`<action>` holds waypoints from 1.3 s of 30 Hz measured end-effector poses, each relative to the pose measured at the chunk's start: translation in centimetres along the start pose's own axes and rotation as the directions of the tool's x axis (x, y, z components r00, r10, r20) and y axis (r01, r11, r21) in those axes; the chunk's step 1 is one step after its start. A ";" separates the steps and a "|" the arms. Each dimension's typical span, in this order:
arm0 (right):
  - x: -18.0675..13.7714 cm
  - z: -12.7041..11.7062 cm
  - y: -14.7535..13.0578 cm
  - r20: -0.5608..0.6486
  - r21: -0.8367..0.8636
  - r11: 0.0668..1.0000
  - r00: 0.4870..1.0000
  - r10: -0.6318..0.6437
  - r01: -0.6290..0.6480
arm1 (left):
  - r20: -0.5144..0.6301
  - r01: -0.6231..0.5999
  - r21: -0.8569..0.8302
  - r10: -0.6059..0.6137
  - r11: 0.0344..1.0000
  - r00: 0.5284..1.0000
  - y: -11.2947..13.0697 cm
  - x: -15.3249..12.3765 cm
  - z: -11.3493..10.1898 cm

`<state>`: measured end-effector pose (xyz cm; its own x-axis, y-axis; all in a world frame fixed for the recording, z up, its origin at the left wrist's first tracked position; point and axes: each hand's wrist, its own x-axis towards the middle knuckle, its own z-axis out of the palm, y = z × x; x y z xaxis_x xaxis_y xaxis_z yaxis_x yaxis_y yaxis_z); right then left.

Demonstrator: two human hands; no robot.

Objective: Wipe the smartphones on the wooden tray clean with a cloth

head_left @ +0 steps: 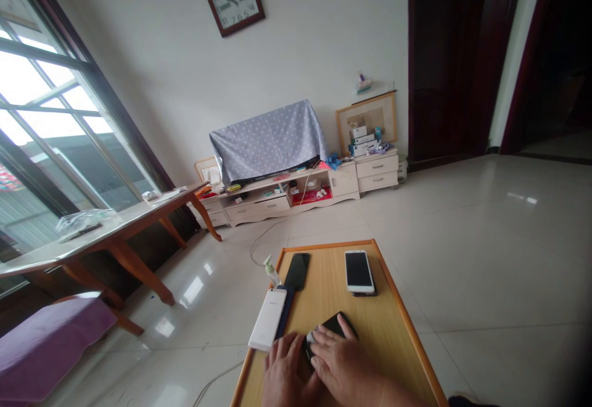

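A black phone [341, 319] lies at an angle on the small wooden table, partly covered by my hands. My right hand [345, 361] rests over it, fingers bent and pressing a small pale grey piece, perhaps a wipe, against its surface. Close by, my left hand [287, 367] has its fingers curled at the phone's left edge, seeming to hold it. Left of the hands, a white phone [268, 319] lies back up, partly over a dark blue item [285, 311]. Farther off are a dark phone [297, 271] and a white-framed phone [359, 271] stacked on another dark one.
A clear pump bottle [272, 271] stands at the left edge of the wooden table [383, 333]. Beyond are a low white cabinet [263, 208] with a cloth-covered object [272, 139], a long table [115, 234] and a purple-covered seat [50, 345]. A cable [217, 379] runs across the floor.
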<state>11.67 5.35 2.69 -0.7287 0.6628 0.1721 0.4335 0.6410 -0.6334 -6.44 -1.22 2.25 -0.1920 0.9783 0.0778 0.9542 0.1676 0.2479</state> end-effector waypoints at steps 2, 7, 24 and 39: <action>0.4 -0.5 0.6 -0.050 -0.036 0.996 0.996 0.077 -0.079 | 0.005 0.005 0.002 -0.005 1.000 1.000 0.2 0.0 -0.2; 0.1 -0.5 -0.1 -0.003 -0.067 0.996 0.999 0.051 -0.051 | 0.006 0.005 0.003 -0.005 1.000 1.000 0.1 0.0 0.0; -0.1 0.1 -0.6 0.027 -0.068 0.998 1.000 -0.015 0.017 | -0.017 -0.005 -0.029 0.005 1.000 1.000 0.1 -0.2 0.0; -0.4 0.3 -1.1 0.031 -0.044 0.999 0.999 0.024 -0.023 | -0.013 0.027 0.002 -0.026 1.000 1.000 -0.2 -0.1 0.5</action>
<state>11.35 4.28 3.06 -0.7338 0.6661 0.1335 0.4732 0.6421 -0.6032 -6.43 -1.31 1.68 -0.2203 0.9718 0.0840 0.9493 0.1937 0.2477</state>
